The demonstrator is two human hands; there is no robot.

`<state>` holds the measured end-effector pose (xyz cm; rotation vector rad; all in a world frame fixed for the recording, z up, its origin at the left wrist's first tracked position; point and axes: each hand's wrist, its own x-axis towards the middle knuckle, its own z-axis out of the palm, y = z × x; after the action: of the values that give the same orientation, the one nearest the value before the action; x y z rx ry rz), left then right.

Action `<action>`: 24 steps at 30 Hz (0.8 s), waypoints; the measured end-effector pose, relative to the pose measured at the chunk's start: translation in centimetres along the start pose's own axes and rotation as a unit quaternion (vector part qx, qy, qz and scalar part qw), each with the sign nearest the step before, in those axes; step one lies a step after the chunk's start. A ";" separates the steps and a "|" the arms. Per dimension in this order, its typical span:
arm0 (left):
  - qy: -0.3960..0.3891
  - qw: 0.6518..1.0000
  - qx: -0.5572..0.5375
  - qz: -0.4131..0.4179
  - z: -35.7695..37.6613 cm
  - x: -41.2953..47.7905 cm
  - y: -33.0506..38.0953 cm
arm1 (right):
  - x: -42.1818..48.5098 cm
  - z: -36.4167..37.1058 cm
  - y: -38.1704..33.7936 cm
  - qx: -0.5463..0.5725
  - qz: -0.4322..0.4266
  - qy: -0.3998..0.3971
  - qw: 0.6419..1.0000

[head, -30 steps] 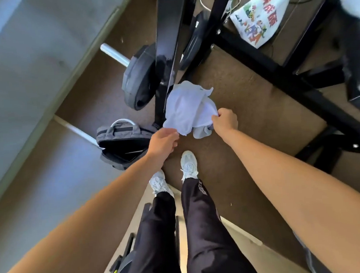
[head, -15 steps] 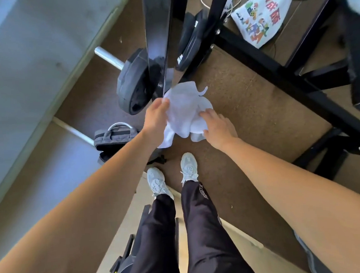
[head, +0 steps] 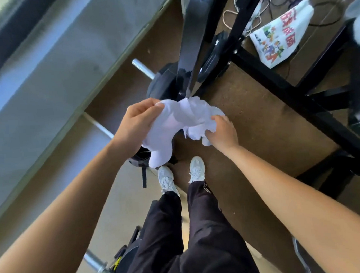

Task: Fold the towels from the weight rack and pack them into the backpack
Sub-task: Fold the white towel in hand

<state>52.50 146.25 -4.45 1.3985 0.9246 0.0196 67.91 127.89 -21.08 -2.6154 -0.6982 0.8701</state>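
White towel (head: 174, 126), bunched in both hands, hides most of backpack (head: 139, 157).

A white towel (head: 180, 123) hangs bunched and crumpled in mid-air, held at its two ends above the floor, one rounded lobe drooping lower on the left. Beneath that lobe lies the dark backpack (head: 139, 158), mostly hidden. The black weight rack (head: 192, 50) rises just behind.

I see the white towel (head: 174, 124) now lifted higher — more bunched than one second ago. The left hand (head: 138, 126) has moved up to its top edge, the right hand (head: 222, 133) grips lower. The backpack (head: 139, 158) is now mostly hidden behind the cloth.
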 end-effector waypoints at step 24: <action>0.041 0.974 0.221 -0.032 -18.8 -11.5 -14.8 | -13.7 4.6 -26.6 0.303 -0.186 -0.104 0.929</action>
<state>27.00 152.27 -8.67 1.7866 1.0855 -0.1891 46.11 143.46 -7.03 -1.7939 -0.7893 1.0444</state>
